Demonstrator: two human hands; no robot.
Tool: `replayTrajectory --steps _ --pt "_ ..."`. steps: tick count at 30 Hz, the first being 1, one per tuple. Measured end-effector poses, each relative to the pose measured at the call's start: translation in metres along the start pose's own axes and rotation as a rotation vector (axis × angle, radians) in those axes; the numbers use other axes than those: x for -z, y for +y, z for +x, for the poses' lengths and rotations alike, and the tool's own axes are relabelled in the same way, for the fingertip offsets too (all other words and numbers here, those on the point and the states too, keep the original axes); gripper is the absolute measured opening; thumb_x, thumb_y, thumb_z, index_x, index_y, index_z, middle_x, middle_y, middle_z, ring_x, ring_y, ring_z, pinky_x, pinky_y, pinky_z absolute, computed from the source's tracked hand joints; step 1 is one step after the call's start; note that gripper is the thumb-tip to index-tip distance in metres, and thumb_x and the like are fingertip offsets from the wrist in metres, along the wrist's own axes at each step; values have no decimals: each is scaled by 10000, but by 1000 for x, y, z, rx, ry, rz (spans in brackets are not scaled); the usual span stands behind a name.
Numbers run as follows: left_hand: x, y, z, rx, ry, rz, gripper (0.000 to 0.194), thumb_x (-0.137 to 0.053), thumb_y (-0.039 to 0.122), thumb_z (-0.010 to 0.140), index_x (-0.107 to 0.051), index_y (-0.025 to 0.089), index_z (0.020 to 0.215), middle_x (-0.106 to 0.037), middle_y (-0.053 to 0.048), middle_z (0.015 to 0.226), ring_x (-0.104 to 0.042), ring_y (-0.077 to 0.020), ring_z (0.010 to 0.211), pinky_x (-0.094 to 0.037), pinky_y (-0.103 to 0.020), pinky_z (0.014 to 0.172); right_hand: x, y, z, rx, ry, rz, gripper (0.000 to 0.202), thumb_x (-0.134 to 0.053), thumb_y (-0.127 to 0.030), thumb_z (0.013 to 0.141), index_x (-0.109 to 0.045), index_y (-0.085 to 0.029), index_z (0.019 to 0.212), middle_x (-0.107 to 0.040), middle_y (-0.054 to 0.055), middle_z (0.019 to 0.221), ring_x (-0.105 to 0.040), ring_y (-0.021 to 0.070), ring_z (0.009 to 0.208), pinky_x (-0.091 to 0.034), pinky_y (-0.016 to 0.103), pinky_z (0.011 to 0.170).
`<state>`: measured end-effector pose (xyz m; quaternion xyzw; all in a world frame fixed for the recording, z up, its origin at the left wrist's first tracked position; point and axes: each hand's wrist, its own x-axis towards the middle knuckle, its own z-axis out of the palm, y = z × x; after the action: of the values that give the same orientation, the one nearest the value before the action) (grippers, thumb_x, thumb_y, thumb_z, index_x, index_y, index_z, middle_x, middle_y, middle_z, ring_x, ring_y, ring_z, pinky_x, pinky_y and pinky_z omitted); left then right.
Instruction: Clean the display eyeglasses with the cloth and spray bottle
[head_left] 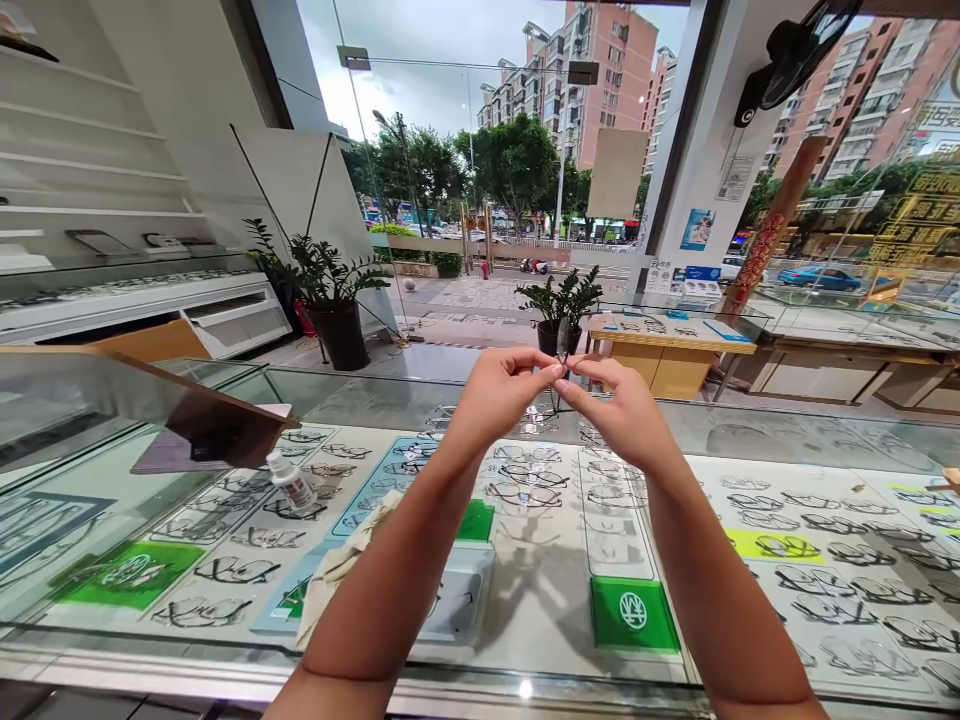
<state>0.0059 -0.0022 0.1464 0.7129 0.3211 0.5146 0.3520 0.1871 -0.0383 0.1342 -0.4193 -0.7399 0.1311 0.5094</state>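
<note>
Both arms stretch forward over the glass counter. My left hand (514, 385) pinches a small pair of eyeglasses (564, 335) between thumb and fingers. From the other side, my right hand (611, 400) also closes on it, the fingertips of both hands nearly touching. The eyeglasses are turned edge-on, with a lens rising above the fingers and a thin dark part hanging below. The fingers hide most of the frame. Under the hands, rows of eyeglasses (529, 475) lie inside the glass display case (525, 610).
A white spray bottle (291, 482) and a crumpled beige cloth (349, 560) lie on the counter at left, near a clear tray (454, 605). A brown-edged mirror or panel (187, 400) leans in from the left. Potted plants (337, 325) stand beyond, before the glass front.
</note>
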Motion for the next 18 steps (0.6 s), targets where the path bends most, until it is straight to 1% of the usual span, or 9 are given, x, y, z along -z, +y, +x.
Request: replayTrajectory --steps 2,3,5,8,11,13,15,16,18 --pt "9 2 1 20 -79 -98 262 -822 447 769 -789 187 773 -724 -40 752 -591 -158 705 -446 -298 662 -4 0 0 -11 -2 75 298 -742 -475 917 -820 -267 1116 -800 79 1205 -711 279 1129 -521 478 1027" --pt "13 3 1 29 -104 -120 258 -830 440 762 -794 185 777 -743 -47 781 -614 -163 737 -466 -301 686 -8 0 0 -26 5 118 302 -757 -482 904 -825 -254 1088 -812 82 1166 -726 277 1092 -536 468 1003" --pt "21 7 -4 53 -128 -132 252 -828 432 766 -801 182 786 -736 -46 755 -622 -165 741 -474 -300 681 -16 -3 -1 -53 19 216 298 -787 -484 876 -830 -229 1024 -827 83 1086 -749 272 1020 -564 448 953" --pt "28 11 -22 74 -114 -139 284 -798 455 801 -798 172 779 -702 -46 702 -623 -181 755 -474 -303 671 -30 -9 -6 -78 36 331 282 -815 -463 844 -821 -207 962 -831 87 1025 -764 266 952 -592 433 908" --pt "31 8 -54 48 -35 -108 320 -744 478 863 -811 165 869 -688 -46 726 -609 -187 776 -464 -306 690 -39 -12 -13 -101 54 314 264 -826 -437 829 -813 -200 942 -832 101 1017 -761 268 946 -590 449 941" --pt "36 3 -81 70 61 -21 338 -689 480 915 -814 177 997 -621 -18 678 -538 -161 683 -412 -297 632 -39 -11 -18 -123 26 292 274 -820 -447 833 -819 -203 957 -832 112 1039 -765 282 959 -589 474 953" --pt "48 -6 -108 93 201 78 319 -654 460 949 -799 191 1038 -567 -4 668 -484 -152 638 -390 -301 612 -35 -10 -23 -144 59 302 297 -837 -464 812 -821 -213 970 -834 108 1028 -773 293 961 -599 490 948" --pt "57 -14 -120 81 316 139 285 -642 432 958 -787 195 1019 -589 -17 726 -504 -160 673 -415 -310 642 -31 -9 -27 -147 73 297 294 -845 -467 805 -821 -222 966 -834 105 1024 -774 293 964 -600 490 950" --pt "84 -33 -141 20 641 334 198 -628 357 963 -742 200 1002 -659 -71 985 -591 -203 889 -481 -344 820 -22 -9 -36 -154 104 275 281 -855 -474 798 -815 -239 947 -831 96 1014 -770 284 957 -598 486 952"
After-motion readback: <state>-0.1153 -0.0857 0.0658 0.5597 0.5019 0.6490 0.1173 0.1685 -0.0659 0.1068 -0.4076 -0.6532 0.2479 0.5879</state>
